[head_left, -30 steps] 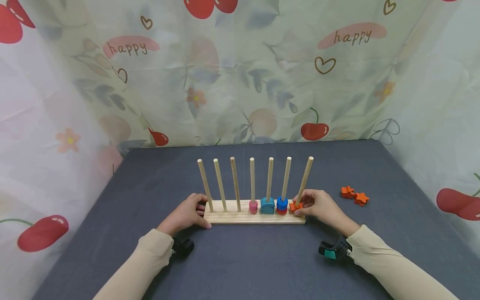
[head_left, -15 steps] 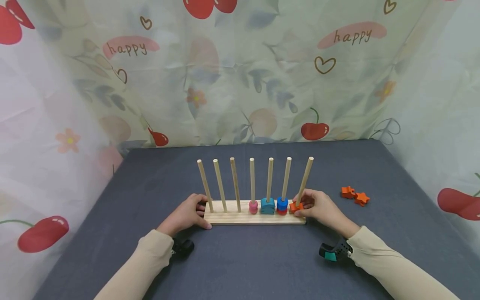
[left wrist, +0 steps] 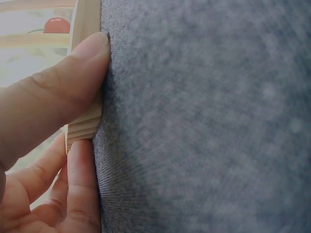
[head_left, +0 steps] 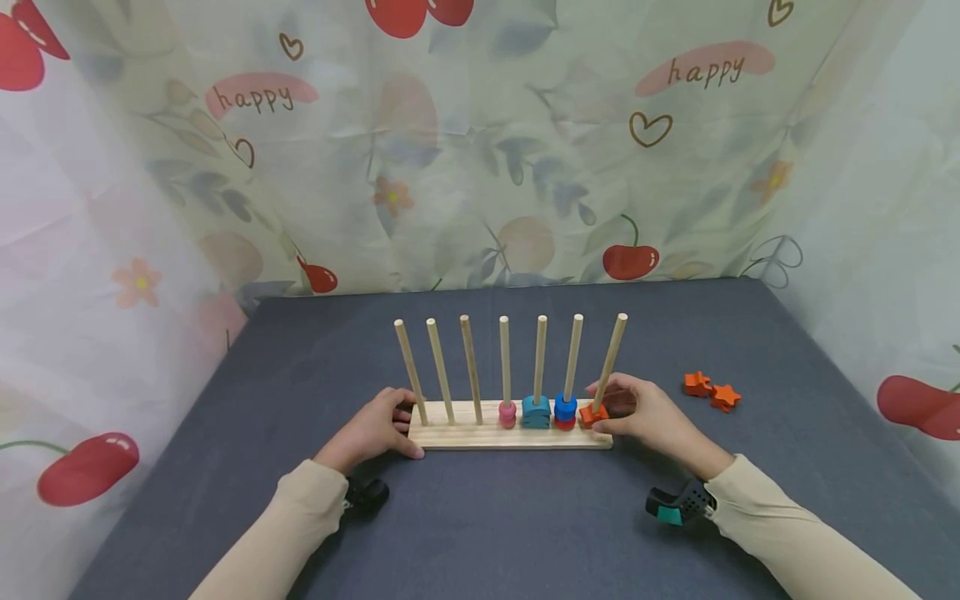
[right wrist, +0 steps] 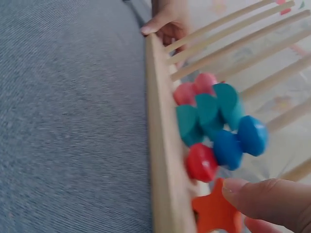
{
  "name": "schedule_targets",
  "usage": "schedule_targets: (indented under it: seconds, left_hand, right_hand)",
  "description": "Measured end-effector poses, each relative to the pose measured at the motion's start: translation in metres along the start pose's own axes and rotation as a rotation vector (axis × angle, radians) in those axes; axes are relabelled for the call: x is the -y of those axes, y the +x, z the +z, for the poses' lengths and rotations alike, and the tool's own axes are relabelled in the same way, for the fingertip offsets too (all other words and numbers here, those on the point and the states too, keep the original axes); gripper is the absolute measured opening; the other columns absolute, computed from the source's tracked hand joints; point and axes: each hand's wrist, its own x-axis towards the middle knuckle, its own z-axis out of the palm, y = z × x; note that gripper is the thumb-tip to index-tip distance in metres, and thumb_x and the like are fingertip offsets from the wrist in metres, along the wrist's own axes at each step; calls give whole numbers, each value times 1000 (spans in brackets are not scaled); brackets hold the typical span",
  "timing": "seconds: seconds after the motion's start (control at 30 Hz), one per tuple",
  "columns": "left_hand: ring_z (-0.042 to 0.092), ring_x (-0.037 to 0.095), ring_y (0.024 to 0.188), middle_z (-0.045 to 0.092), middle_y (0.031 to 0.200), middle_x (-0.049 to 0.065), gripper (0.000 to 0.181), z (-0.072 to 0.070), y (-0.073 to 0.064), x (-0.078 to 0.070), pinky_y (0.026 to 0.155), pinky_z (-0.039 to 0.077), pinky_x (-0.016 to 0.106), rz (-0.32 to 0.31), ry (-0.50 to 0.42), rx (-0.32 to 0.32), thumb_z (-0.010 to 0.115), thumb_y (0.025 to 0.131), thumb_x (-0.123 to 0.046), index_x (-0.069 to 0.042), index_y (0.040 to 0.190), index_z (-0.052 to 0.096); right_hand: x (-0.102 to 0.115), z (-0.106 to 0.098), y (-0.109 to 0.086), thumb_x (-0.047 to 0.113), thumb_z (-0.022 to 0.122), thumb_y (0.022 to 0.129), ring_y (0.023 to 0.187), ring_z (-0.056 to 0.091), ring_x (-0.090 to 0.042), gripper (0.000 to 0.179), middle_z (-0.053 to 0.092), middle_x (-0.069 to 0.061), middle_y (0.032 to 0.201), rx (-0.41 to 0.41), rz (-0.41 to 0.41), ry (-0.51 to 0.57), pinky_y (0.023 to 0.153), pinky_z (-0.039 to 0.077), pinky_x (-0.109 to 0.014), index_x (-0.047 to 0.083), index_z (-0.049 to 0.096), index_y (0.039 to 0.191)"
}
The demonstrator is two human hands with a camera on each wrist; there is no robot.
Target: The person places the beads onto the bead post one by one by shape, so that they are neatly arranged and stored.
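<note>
A wooden peg board with a row of upright pegs stands mid-table. My left hand grips its left end, thumb on the front corner and fingers behind. At the foot of the rightmost peg sits an orange star bead. My right hand is around it, with the thumb on one point of the star and a finger partly hidden beyond. Beside it are blue beads over a red one, then teal half-round beads and pink beads.
Two loose orange stars, one farther left and one nearer, lie right of the board. The dark table ends at a printed curtain at the back, with light curtains at both sides.
My right hand has shifted slightly right, and its thumb and fingers look spread a little wider around the star. The left hand and the board stay nearly where they were.
</note>
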Motion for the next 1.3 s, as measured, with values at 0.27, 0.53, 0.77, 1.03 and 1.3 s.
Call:
schedule_targets:
  seconds: [0.27,0.53,0.77,1.03,1.3]
  left_hand:
    - [59,25,108,48,125,12,81,0,0,-1,89,54,38,-8,-4,-2,92,59,-4,-3,129,52]
    - [60,24,107,48,124,12,82,-1,-1,-1,89,54,38,-7,5,-3,92,59,-6,-3,129,52]
    - [60,24,107,49,124,12,81,-2,-1,-1,89,54,38,0,14,-5,92,59,-6,-2,130,52]
    - [60,24,107,49,124,12,82,-2,-1,-1,89,54,38,-1,8,-1,92,59,-6,-2,130,52]
    - [60,24,106,49,122,13,82,-1,-1,0,87,55,37,22,-4,4,92,59,-5,-1,130,52]
  right_hand:
    - [6,-29,-10,17,79,80,125,51,-41,59,54,-21,134,-70,6,-66,103,42,-57,4,52,132]
    - [2,-61,-21,28,81,79,137,35,-43,89,37,-21,150,-169,-11,-94,108,30,-62,10,31,150]
    - [-10,-81,-29,34,80,79,141,23,-47,100,28,-21,156,-224,30,-95,103,29,-68,14,17,155]
    - [-34,-95,-30,36,74,85,139,24,-50,94,26,-26,154,-192,136,-220,102,31,-67,6,18,154]
    - [-59,-101,-27,41,68,89,124,46,-46,73,45,-31,140,-150,211,-301,79,53,-40,-3,43,142]
